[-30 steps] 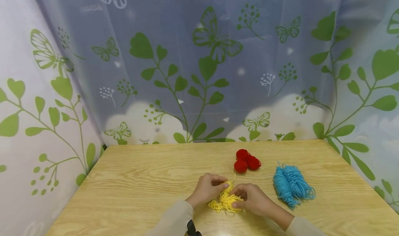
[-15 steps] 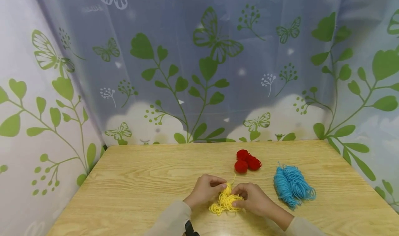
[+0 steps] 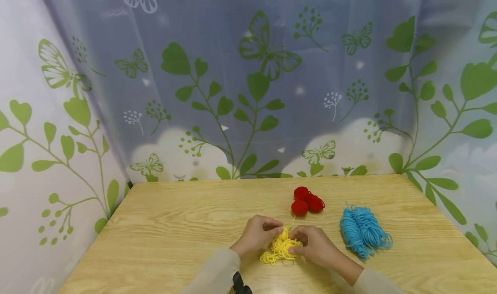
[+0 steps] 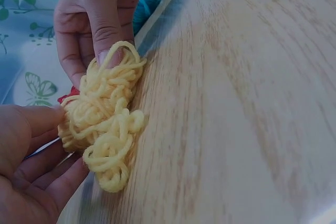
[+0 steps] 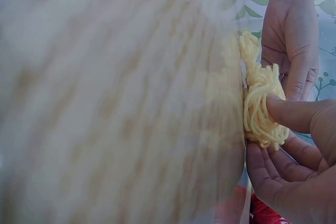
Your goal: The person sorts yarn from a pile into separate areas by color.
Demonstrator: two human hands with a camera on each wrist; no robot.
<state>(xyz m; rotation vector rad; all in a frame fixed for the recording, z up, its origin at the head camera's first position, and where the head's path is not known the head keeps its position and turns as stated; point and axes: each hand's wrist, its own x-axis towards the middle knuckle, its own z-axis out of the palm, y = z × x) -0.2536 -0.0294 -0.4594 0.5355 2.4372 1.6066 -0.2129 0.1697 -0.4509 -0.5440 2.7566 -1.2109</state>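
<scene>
A tangle of yellow yarn lies on the wooden table, loose loops trailing off its near left side. At its far left edge, my left hand pinches a small wound part of the yarn between thumb and fingers. On the opposite side my right hand holds the looped bundle, its thumb pressed on the strands and fingers beneath them. The left wrist view shows both hands on the yarn from the near side. A thin yellow end sticks up behind it.
Red yarn balls sit just beyond the hands. To the right lie two blue yarn skeins. The wooden table ends at a printed butterfly-and-leaf curtain behind and at both sides.
Both hands keep their hold on the yellow yarn. The right hand has lifted very slightly, and the thin yarn end has shifted a little. Red and blue yarn stay put.
</scene>
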